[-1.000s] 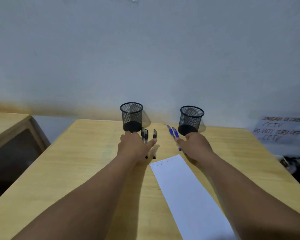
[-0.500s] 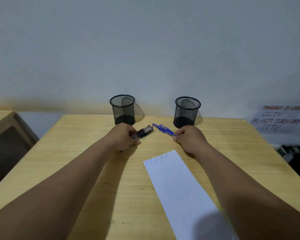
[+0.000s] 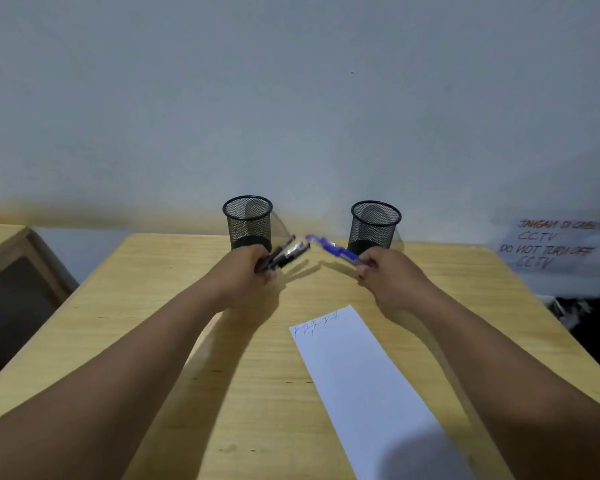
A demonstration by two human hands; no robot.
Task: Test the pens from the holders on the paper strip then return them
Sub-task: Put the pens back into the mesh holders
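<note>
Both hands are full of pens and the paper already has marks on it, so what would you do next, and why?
Probably lift each bundle and drop it into the nearer holder. The left hand grips the black pens by the left holder; the right hand grips the blue pens by the right holder.

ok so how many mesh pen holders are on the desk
2. The left holder stands at the far edge of the desk, just beyond the left hand; the right holder stands beyond the right hand. Both look empty.

Both hands have lifted their pens off the table, black pens left, blue pens right.
</note>
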